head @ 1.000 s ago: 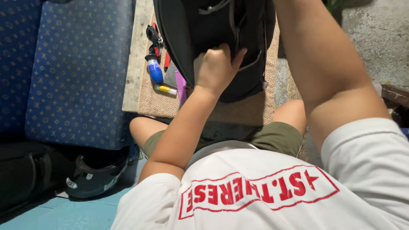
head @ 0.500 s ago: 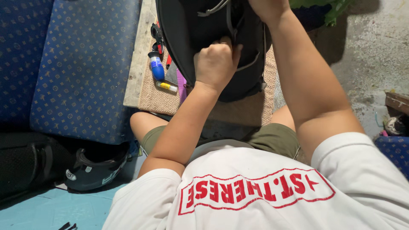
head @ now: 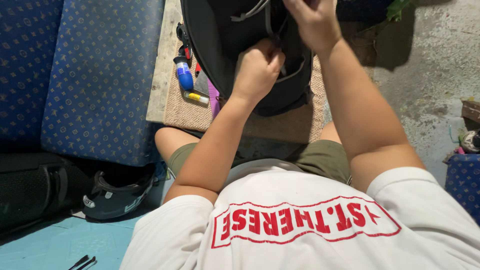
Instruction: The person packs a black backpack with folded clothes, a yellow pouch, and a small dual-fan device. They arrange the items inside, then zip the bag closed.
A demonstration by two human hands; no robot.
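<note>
Right at the top centre stands a black backpack [head: 220,50] on a tan woven mat [head: 185,112], and that mat lies on a pale wooden bench [head: 159,75]. Its upper part is cut off by the top edge, so its full shape cannot be made out. What is inside cannot be seen: the dark interior and the hands cover the opening.

Both hands work at the bag. The left hand [head: 259,70] is curled into a fist, pinching the fabric or a grey strap [head: 290,75] at the seam; exactly what the fingers clamp is hidden under the knuckles. The right hand [head: 312,22] sits just above it at the top edge, fingers bent down onto the bag, fingertips partly cut off; whether it grips anything I cannot tell. The two hands are close together but not touching.

Just left of the bag, small things lie on the mat: a blue-and-white bottle [head: 183,74], a small yellow tube [head: 195,97], a purple comb [head: 213,102] half tucked under the bag, and a red-and-black tool [head: 184,42], partly hidden.

Further left hangs blue patterned upholstery [head: 95,75]. Below it, on the light blue floor [head: 45,245], rests a dark helmet [head: 117,197] beside a black case [head: 30,187], mostly in shadow. To the right is bare grey concrete [head: 430,60].
</note>
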